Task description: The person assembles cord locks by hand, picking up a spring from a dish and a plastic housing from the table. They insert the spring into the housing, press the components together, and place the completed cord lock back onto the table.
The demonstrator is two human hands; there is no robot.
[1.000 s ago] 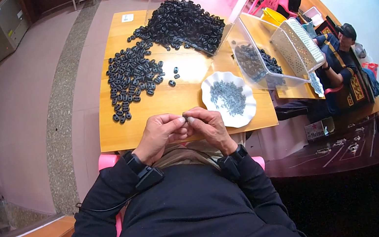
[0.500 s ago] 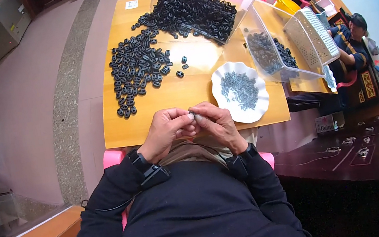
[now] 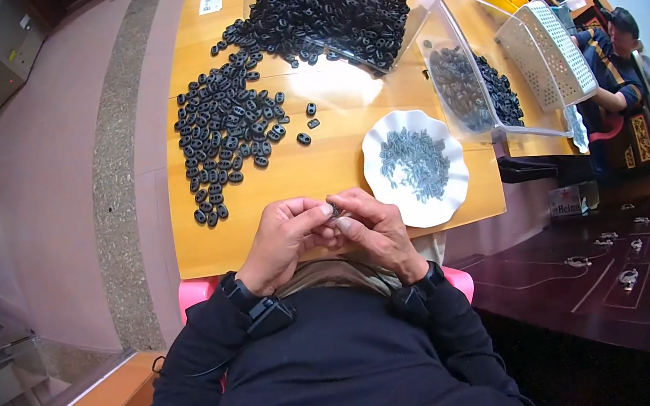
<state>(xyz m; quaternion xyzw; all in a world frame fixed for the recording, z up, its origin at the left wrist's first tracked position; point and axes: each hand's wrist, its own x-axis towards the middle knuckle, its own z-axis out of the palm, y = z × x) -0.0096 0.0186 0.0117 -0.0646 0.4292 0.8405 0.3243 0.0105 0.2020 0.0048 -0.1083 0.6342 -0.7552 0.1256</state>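
Pinching a small dark piece, both hands meet (its long axis and pointing direction hidden)

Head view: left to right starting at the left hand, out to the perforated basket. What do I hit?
Left hand → small dark piece → right hand → scalloped white plate → clear bin → white perforated basket
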